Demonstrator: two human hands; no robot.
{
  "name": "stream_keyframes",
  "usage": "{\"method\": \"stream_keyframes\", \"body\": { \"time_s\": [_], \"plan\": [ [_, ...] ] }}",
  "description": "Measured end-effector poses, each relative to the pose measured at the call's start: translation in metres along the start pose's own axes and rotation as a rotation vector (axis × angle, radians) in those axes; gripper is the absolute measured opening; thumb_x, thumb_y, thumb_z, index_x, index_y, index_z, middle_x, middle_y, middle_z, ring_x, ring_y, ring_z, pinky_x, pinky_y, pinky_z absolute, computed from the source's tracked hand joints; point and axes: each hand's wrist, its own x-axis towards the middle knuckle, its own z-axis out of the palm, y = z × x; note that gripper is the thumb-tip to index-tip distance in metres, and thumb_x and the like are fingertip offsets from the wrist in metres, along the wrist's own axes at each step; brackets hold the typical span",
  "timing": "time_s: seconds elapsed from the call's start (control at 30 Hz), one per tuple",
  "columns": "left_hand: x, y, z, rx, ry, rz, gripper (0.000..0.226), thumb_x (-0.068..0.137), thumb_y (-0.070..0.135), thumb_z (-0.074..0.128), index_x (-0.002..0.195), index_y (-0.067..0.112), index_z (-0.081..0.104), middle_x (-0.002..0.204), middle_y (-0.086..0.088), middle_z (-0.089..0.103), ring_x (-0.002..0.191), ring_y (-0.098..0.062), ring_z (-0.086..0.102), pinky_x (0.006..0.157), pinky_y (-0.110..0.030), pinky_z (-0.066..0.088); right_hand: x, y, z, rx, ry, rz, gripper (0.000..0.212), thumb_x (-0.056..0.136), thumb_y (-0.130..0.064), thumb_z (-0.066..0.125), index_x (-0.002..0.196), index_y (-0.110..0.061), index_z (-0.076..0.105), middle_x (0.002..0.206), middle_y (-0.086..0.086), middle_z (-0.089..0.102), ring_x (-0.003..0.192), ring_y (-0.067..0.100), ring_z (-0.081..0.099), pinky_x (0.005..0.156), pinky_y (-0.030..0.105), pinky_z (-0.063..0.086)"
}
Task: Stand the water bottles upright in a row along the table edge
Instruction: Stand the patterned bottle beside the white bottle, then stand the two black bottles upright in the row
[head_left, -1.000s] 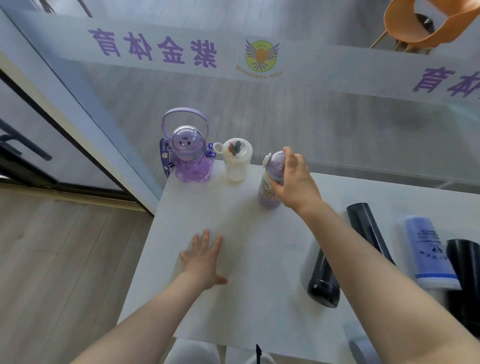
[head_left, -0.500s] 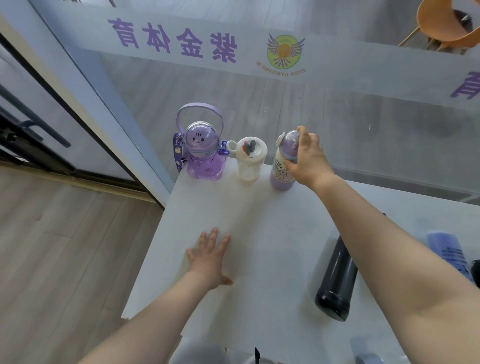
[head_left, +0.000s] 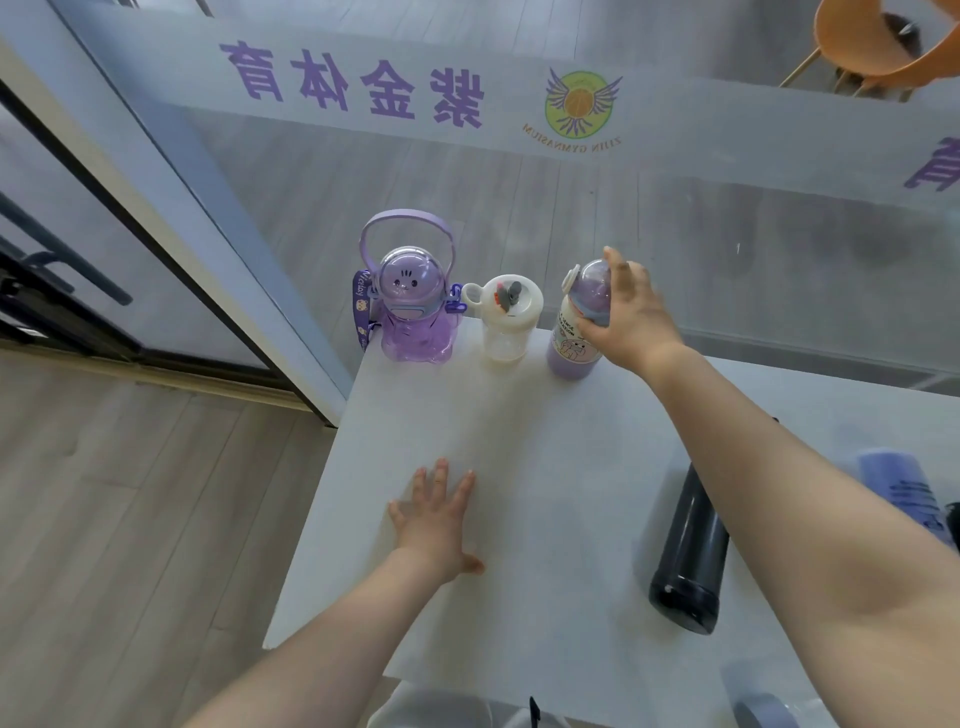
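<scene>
Since the earlier frames, the lilac bottle (head_left: 574, 332) has travelled from mid-table to the far table edge, where it stands upright just right of the clear white-lidded bottle (head_left: 506, 325) and the purple bear-shaped bottle (head_left: 413, 306). The right hand (head_left: 631, 317) grips its upper part, fingers (head_left: 618, 265) curled around the cap. The left hand (head_left: 434, 519) lies flat on the white table (head_left: 545, 467), fingers spread. Near right, a black bottle (head_left: 688, 556) lies on its side; a blue bottle (head_left: 904, 488) lies beyond the right forearm.
</scene>
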Motion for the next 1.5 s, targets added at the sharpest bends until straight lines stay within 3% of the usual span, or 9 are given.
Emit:
{"method": "stream_keyframes", "body": {
  "time_s": [0.17, 0.37, 0.63, 0.9, 1.03, 1.1, 1.23, 1.37, 1.5],
  "plan": [
    [-0.002, -0.001, -0.002, 0.012, -0.003, 0.018, 0.118, 0.074, 0.061, 0.071, 0.151, 0.036, -0.017, 0.159, -0.001, -0.028, 0.148, -0.031, -0.021, 0.114, -0.065, 0.013, -0.02, 0.0, -0.002, -0.03, 0.08, 0.037, 0.096, 0.083, -0.053, 0.061, 0.153, -0.023, 0.003, 0.159, 0.015, 0.009, 0.144, 0.034, 0.015, 0.115, 0.043, 0.016],
    [-0.002, -0.007, 0.001, 0.026, 0.006, 0.054, 0.105, 0.083, 0.06, 0.061, 0.152, 0.034, -0.014, 0.16, -0.002, -0.027, 0.148, -0.031, -0.019, 0.115, -0.064, 0.011, -0.099, 0.02, 0.007, 0.006, 0.143, 0.072, 0.075, 0.089, -0.031, 0.059, 0.15, -0.015, 0.018, 0.156, 0.013, 0.022, 0.142, 0.03, 0.02, 0.117, 0.043, 0.02],
    [-0.001, -0.007, 0.001, 0.067, 0.059, 0.147, 0.086, 0.092, 0.054, 0.049, 0.155, 0.027, -0.003, 0.163, -0.004, -0.015, 0.15, -0.03, -0.009, 0.119, -0.056, 0.011, -0.223, 0.085, 0.037, -0.015, -0.01, 0.285, 0.048, 0.095, -0.013, 0.048, 0.143, -0.014, 0.039, 0.153, 0.009, 0.032, 0.141, 0.027, 0.025, 0.116, 0.039, 0.021],
    [-0.014, 0.058, 0.016, 0.074, 0.002, 0.392, 0.082, 0.093, 0.048, 0.051, 0.155, 0.027, 0.001, 0.164, 0.001, -0.006, 0.151, -0.024, -0.002, 0.122, -0.041, 0.009, -0.27, 0.139, 0.034, -0.064, -0.191, 0.078, 0.07, 0.076, 0.013, 0.048, 0.139, -0.017, 0.044, 0.156, -0.002, 0.026, 0.143, 0.021, 0.023, 0.116, 0.029, 0.021],
    [-0.017, 0.097, 0.024, 0.008, -0.014, 0.514, 0.077, 0.094, 0.044, 0.052, 0.155, 0.028, 0.008, 0.164, 0.004, 0.003, 0.151, -0.02, 0.003, 0.122, -0.037, 0.01, -0.271, 0.158, 0.033, -0.234, -0.305, -0.061, 0.084, 0.077, 0.006, 0.05, 0.15, -0.028, 0.025, 0.161, -0.006, -0.002, 0.148, 0.02, 0.005, 0.117, 0.029, 0.01],
    [-0.019, 0.117, 0.031, -0.049, -0.016, 0.569, 0.075, 0.094, 0.045, 0.053, 0.154, 0.03, 0.013, 0.164, 0.006, 0.008, 0.15, -0.017, 0.004, 0.121, -0.033, 0.008, -0.271, 0.164, 0.031, -0.304, -0.332, -0.125, 0.087, 0.079, 0.001, 0.054, 0.152, -0.031, 0.019, 0.161, -0.002, -0.006, 0.148, 0.024, 0.005, 0.117, 0.036, 0.015],
    [-0.02, 0.148, 0.043, 0.067, 0.082, 0.512, 0.076, 0.092, 0.052, 0.05, 0.154, 0.032, 0.011, 0.164, 0.005, 0.0, 0.151, -0.021, -0.003, 0.122, -0.043, 0.005, -0.267, 0.169, 0.026, -0.394, -0.332, -0.248, 0.087, 0.058, -0.009, 0.082, 0.139, -0.02, 0.051, 0.149, 0.017, 0.039, 0.13, 0.041, 0.046, 0.097, 0.05, 0.048],
    [-0.021, 0.155, 0.053, 0.176, 0.104, 0.398, 0.083, 0.092, 0.055, 0.049, 0.154, 0.032, 0.0, 0.163, 0.005, -0.017, 0.15, -0.023, -0.015, 0.12, -0.053, -0.002, -0.256, 0.179, 0.028, -0.451, -0.351, -0.349, 0.083, 0.057, -0.039, 0.087, 0.132, -0.02, 0.057, 0.144, 0.016, 0.047, 0.129, 0.046, 0.044, 0.093, 0.058, 0.047],
    [-0.02, 0.157, 0.06, 0.197, 0.127, 0.377, 0.086, 0.09, 0.057, 0.05, 0.154, 0.033, -0.002, 0.162, 0.004, -0.019, 0.15, -0.024, -0.016, 0.119, -0.054, -0.004, -0.253, 0.188, 0.027, -0.332, -0.282, -0.36, 0.081, 0.066, -0.046, 0.081, 0.136, -0.02, 0.05, 0.146, 0.013, 0.045, 0.133, 0.047, 0.038, 0.09, 0.058, 0.05]
  ]
}}
